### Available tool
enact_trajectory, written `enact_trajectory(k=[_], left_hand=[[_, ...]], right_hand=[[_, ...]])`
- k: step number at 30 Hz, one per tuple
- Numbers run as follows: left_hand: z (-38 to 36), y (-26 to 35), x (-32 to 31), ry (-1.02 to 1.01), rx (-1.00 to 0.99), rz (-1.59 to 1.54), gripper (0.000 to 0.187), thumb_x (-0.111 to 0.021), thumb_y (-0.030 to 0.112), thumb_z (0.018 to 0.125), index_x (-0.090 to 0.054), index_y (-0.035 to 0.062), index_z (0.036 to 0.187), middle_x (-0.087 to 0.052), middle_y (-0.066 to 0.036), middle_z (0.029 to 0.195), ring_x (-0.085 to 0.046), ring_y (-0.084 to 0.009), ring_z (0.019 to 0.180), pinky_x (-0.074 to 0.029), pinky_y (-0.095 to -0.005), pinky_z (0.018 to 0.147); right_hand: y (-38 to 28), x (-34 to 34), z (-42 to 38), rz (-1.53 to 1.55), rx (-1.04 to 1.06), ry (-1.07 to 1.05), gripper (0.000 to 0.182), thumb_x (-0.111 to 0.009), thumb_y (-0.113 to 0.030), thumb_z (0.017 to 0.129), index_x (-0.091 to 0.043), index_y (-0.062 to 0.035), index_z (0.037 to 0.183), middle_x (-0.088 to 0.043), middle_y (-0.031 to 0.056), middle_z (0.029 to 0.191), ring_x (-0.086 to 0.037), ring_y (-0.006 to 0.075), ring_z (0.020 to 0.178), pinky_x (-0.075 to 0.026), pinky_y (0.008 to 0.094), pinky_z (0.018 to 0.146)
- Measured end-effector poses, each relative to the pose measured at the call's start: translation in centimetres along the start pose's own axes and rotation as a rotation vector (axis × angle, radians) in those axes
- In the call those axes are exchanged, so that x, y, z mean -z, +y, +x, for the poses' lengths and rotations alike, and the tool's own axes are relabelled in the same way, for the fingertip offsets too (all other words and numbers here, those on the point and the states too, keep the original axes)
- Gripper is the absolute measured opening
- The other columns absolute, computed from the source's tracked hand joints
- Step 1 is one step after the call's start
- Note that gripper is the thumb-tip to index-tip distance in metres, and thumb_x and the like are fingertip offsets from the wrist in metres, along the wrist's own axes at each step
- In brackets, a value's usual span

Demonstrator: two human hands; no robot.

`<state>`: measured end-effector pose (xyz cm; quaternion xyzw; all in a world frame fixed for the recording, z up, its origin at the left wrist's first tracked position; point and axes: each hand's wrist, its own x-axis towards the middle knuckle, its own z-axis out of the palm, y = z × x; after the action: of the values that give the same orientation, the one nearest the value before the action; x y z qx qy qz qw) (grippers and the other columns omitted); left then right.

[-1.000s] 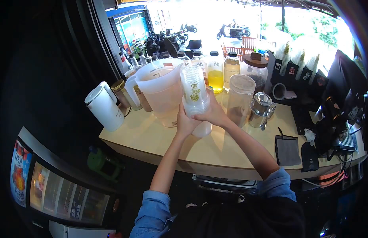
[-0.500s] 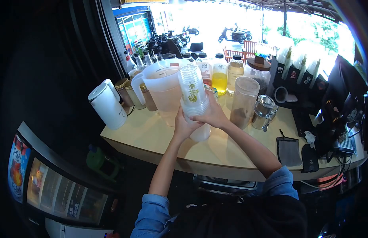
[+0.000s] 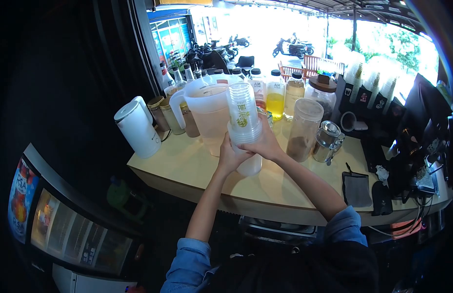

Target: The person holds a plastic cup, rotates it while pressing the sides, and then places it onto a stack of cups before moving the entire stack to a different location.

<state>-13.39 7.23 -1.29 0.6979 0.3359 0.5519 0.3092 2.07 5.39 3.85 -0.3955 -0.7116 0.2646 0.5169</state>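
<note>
Both my hands are closed around a tall stack of clear plastic cups (image 3: 243,110) printed with a yellowish design, held over the front of the counter. My left hand (image 3: 231,157) wraps the near left side of the stack. Across its right side lies my right hand (image 3: 266,142), with its thumb pointing over to the left hand. A cloudy white lower end of the stack shows beneath my hands. Directly behind stands a big translucent pitcher (image 3: 207,115) with pale liquid, partly overlapped by the cups.
On the wooden counter (image 3: 187,171) a white kettle (image 3: 137,129) stands at left. To the right are a tall clear container (image 3: 303,129), a metal canister (image 3: 328,141) and a dark pouch (image 3: 356,189). Bottles, one holding yellow liquid (image 3: 274,102), line the back. Cup stacks (image 3: 372,80) lean at far right.
The view has shifted slightly, so the counter items sit a little further right and lower. My hands keep the same grip on the cup stack.
</note>
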Motion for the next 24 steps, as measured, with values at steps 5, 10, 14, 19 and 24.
enact_trajectory(k=[5,10,14,19,24], left_hand=[[0.1,-0.5,0.1,0.005,-0.026,0.011,0.085,-0.089,0.024,0.056,-0.042,-0.0006,0.122,-0.059,-0.018,0.115,-0.060,-0.0275,0.106,-0.050,-0.0401,0.088],[0.5,-0.2,0.4,-0.020,-0.069,-0.008,0.089,-0.089,0.024,0.055,-0.040,-0.0002,0.125,-0.059,-0.017,0.116,-0.060,-0.0281,0.107,-0.049,-0.0403,0.089],[0.5,1.0,0.7,0.004,-0.043,-0.028,0.089,-0.089,0.026,0.055,-0.042,0.0002,0.126,-0.059,-0.016,0.115,-0.059,-0.0275,0.107,-0.049,-0.0396,0.089],[0.3,0.7,1.0,-0.007,-0.023,0.042,0.085,-0.088,0.029,0.057,-0.044,-0.0004,0.124,-0.060,-0.016,0.113,-0.060,-0.0267,0.106,-0.049,-0.0392,0.089],[0.0,0.4,0.7,-0.041,0.036,0.035,0.075,-0.085,0.024,0.065,-0.043,0.0021,0.123,-0.060,-0.015,0.112,-0.060,-0.0232,0.105,-0.049,-0.0362,0.089]], right_hand=[[1.3,-0.3,0.3,0.012,0.030,-0.006,0.105,-0.086,-0.027,0.059,-0.021,-0.0025,0.138,-0.045,0.0171,0.128,-0.047,0.0280,0.121,-0.040,0.0398,0.101],[1.3,0.2,0.6,-0.003,0.081,-0.053,0.105,-0.086,-0.027,0.059,-0.021,-0.0030,0.138,-0.045,0.0171,0.128,-0.047,0.0282,0.121,-0.040,0.0403,0.102],[0.9,0.0,-0.2,-0.005,0.038,-0.056,0.102,-0.084,-0.031,0.059,-0.025,-0.0007,0.136,-0.047,0.0198,0.126,-0.049,0.0304,0.118,-0.040,0.0406,0.101],[-0.6,0.0,0.5,0.000,0.034,0.014,0.102,-0.084,-0.038,0.058,-0.028,0.0015,0.133,-0.049,0.0230,0.124,-0.052,0.0327,0.115,-0.041,0.0405,0.099],[-4.5,1.9,3.3,-0.073,0.139,0.093,0.097,-0.085,-0.030,0.063,-0.028,0.0015,0.135,-0.050,0.0190,0.125,-0.051,0.0248,0.116,-0.042,0.0372,0.098]])
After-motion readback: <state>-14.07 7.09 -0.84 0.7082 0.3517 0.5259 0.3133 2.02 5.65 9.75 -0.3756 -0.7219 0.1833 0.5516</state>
